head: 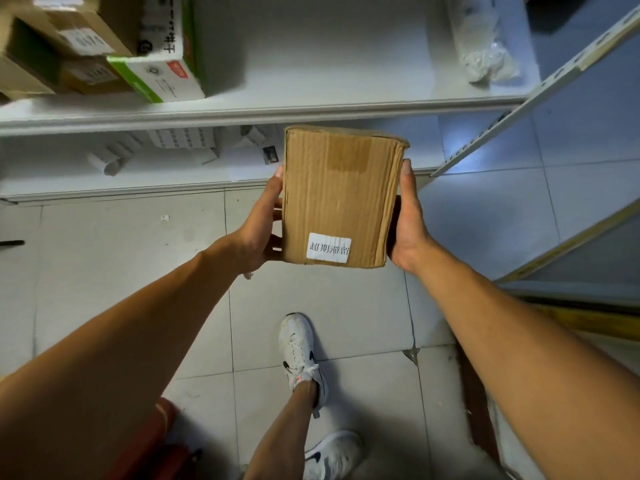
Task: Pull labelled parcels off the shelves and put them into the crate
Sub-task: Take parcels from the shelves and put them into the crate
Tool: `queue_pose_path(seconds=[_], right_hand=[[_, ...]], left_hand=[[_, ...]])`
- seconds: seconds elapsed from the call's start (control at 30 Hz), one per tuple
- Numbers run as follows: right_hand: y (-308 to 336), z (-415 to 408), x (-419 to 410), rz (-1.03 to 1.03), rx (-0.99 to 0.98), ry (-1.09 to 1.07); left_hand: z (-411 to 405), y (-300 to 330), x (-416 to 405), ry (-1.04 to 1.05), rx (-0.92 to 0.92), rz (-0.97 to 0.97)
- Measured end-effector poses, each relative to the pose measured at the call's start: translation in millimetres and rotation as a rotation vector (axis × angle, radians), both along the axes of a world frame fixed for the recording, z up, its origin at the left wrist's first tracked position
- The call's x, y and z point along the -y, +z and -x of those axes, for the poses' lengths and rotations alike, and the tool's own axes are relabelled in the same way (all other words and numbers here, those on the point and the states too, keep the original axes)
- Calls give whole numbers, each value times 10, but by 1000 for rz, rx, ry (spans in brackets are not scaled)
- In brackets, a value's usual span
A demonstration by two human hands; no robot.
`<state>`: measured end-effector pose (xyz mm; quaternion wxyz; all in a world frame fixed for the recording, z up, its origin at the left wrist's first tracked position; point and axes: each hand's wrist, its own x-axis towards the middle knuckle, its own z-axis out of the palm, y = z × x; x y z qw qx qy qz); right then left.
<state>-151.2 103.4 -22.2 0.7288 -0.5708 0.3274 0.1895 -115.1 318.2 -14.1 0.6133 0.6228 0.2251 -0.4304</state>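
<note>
A brown cardboard parcel (339,195) with a white printed label (329,251) near its lower edge is held in front of me, above the tiled floor. My left hand (263,223) grips its left side and my right hand (410,223) grips its right side. It hangs just in front of the white shelf unit (277,110). A red object (149,441), partly behind my left forearm, shows at the bottom left; whether it is the crate I cannot tell.
The upper shelf holds brown boxes (69,39) and a green-and-white box (166,57) at the left, and a clear plastic bag (485,50) at the right. The lower shelf carries small white packages (180,143). A slanted shelf upright (519,109) stands right. My white shoes (301,355) are on the tiles.
</note>
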Motion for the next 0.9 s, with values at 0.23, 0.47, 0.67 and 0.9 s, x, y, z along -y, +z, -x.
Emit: queue_pose_path(seconds=[0.23,0.47,0.67,0.9], right_hand=[[13,538,342,104,-169,-71],[-238,1426,864,337,-339,-10],[-147,2058,1253,134,-406,-372],[-88,2725,1428,203,-514,-566]], left_hand=[[64,14,230,-290,-53,-175],[263,95,989,-620,-246,-188],[593,-56,1719,-778,-367,-155],[1145,-251,2140,-882,-275,-214]])
